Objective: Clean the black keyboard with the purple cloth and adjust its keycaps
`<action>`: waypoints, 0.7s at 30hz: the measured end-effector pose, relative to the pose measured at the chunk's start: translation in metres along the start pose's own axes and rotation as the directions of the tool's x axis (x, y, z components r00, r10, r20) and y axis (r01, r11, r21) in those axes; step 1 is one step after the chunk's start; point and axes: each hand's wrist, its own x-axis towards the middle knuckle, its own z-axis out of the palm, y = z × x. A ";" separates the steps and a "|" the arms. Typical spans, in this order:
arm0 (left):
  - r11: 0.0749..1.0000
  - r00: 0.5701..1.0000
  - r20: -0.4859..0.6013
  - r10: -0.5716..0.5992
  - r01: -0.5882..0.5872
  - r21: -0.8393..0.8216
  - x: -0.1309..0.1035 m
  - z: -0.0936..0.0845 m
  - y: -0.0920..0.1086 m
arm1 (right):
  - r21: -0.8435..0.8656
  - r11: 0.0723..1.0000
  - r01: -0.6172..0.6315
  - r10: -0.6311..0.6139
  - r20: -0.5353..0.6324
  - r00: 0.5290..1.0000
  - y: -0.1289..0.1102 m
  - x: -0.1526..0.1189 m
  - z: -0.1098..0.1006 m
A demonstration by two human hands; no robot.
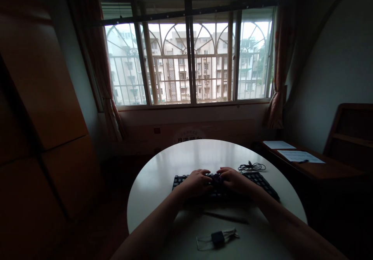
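Note:
A black keyboard lies across a round white table. Over its left part is my left hand, fingers bent inward. My right hand faces it from the other side, its fingers curled too. Between the fingertips, at the keys, is a small dark thing too dim to make out. A coiled black cable rests behind the keyboard's right part. Nearer to me are a thin dark tool and a small black block with wire loops and pale pieces beside it.
The round table's rim curves around my forearms. On the right, a brown wooden desk bears paper sheets and a dark pen. Tall wooden cabinets stand at the left. A barred window with curtains is ahead.

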 end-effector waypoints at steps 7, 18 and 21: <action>0.999 0.999 -0.008 0.033 -0.033 0.042 0.002 0.008 -0.004 | 0.000 1.000 0.021 -0.021 -0.019 1.000 0.003 0.001 0.002; 1.000 0.999 0.016 0.028 -0.028 0.007 0.003 0.011 -0.010 | -0.010 1.000 -0.004 0.003 -0.039 0.999 0.002 0.001 0.001; 0.999 0.999 0.023 0.027 -0.027 -0.018 0.003 0.012 -0.013 | 0.001 1.000 -0.013 0.013 -0.025 1.000 0.005 0.000 0.000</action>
